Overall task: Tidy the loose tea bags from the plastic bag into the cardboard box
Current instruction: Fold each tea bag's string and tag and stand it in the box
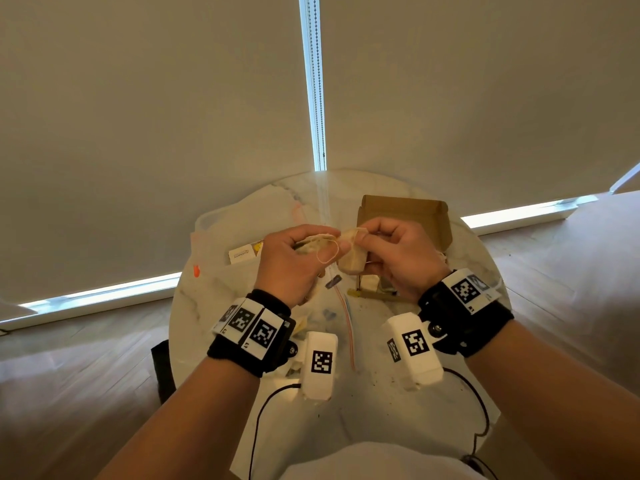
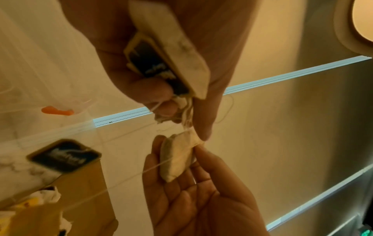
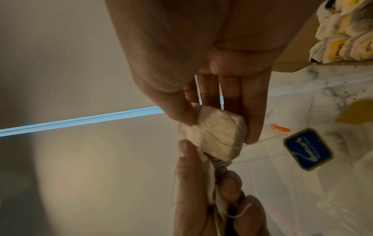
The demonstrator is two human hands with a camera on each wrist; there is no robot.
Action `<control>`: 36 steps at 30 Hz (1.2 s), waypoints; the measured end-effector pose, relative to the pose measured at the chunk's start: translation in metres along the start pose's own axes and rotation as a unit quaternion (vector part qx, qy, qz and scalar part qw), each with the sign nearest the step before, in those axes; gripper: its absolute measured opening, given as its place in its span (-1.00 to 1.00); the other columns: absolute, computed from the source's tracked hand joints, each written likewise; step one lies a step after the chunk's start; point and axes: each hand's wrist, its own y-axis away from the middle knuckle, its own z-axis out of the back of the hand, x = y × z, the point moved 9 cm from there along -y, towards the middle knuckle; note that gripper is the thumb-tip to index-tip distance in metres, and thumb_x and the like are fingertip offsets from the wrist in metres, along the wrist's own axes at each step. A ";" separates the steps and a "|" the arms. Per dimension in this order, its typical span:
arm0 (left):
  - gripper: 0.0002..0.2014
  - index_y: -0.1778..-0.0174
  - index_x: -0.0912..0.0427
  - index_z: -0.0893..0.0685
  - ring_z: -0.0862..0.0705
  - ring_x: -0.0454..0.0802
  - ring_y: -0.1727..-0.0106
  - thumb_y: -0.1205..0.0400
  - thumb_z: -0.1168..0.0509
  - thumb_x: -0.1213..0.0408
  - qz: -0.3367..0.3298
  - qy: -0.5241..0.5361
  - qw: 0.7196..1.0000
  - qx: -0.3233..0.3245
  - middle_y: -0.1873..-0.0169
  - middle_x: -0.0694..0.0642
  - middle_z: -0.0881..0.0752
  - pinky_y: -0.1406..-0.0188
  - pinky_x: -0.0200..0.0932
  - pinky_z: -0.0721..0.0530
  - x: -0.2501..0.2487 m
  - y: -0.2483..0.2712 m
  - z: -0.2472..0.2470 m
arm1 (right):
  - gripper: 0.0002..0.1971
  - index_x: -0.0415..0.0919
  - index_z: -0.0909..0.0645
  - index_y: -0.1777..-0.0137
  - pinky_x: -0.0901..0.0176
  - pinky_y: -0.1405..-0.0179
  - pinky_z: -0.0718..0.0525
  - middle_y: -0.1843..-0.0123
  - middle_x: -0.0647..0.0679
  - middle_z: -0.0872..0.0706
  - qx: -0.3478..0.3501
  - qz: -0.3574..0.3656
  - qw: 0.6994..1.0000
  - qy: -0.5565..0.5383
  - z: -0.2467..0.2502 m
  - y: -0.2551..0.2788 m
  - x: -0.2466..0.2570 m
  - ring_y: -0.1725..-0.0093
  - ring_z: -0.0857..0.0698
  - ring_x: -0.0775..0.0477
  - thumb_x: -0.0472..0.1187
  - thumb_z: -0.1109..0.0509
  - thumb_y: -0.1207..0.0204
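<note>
A pale folded tea bag (image 1: 351,259) is held in the air above the round marble table (image 1: 398,393), in front of the open cardboard box (image 1: 434,220); the right hand (image 1: 394,258) pinches it between thumb and fingertips, its fingers curled round the bag; in the right wrist view the same tea bag (image 3: 214,135) sits clamped between the thumb and the forefinger. Just left of it, the left hand (image 1: 294,261) grips a second tea bag (image 2: 181,52) with a dark blue paper tag (image 2: 155,67), fingers curled tight on the bundle; a thin white string (image 1: 327,254) loops between the two hands, which almost touch; a second blue tag (image 3: 307,149) hangs on a string below the hands, blurred. The cardboard box stands on the far right part of the table, its lid flap raised; the right wrist view shows it packed with rows of tea bags bearing yellow tags (image 3: 341,38). Left of the box, a clear plastic zip bag (image 1: 242,230) lies flat on the table, with an orange slider (image 1: 196,271) at its near left edge. Dark specks of loose tea dot the marble near the box; both wrists wear black bands carrying white marker blocks (image 1: 249,327); pale roller blinds (image 1: 156,116) hang behind the table.
</note>
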 end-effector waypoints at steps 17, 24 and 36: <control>-0.82 0.23 -0.09 -0.80 -0.69 -0.20 0.39 -0.53 -0.54 0.34 -0.022 -0.047 0.999 0.008 0.23 -0.08 -0.79 0.46 -0.07 -0.68 -0.025 -0.007 0.001 | -0.86 -0.32 -0.73 -0.06 0.19 -0.05 -0.76 0.04 -0.28 -0.84 0.135 0.007 0.984 0.112 -0.016 0.015 -0.028 -0.03 -0.83 -0.09 -0.43 -0.37 -0.59; -0.83 0.21 -0.07 -0.81 -0.63 -0.13 0.49 -0.53 -0.54 0.35 -0.018 -0.025 1.000 0.005 0.33 -0.02 -0.76 0.50 -0.12 -0.63 -0.028 -0.009 -0.001 | -0.82 -0.35 -0.70 -0.15 -0.15 -0.15 -0.73 -0.03 -0.33 -0.82 0.141 -0.050 0.986 0.067 -0.016 0.018 -0.042 -0.10 -0.80 -0.31 -0.35 -0.30 -0.66; -0.84 0.18 0.04 -0.79 -0.64 -0.23 0.46 -0.54 -0.51 0.42 -0.037 -0.002 0.999 0.027 0.39 -0.10 -0.71 0.52 -0.38 -0.56 -0.035 -0.010 -0.011 | -0.88 -0.45 -0.66 -0.04 0.04 0.20 -0.85 0.17 -0.34 -0.83 0.033 -0.026 0.991 0.129 0.018 0.008 -0.045 0.14 -0.85 -0.25 -0.49 -0.44 -0.53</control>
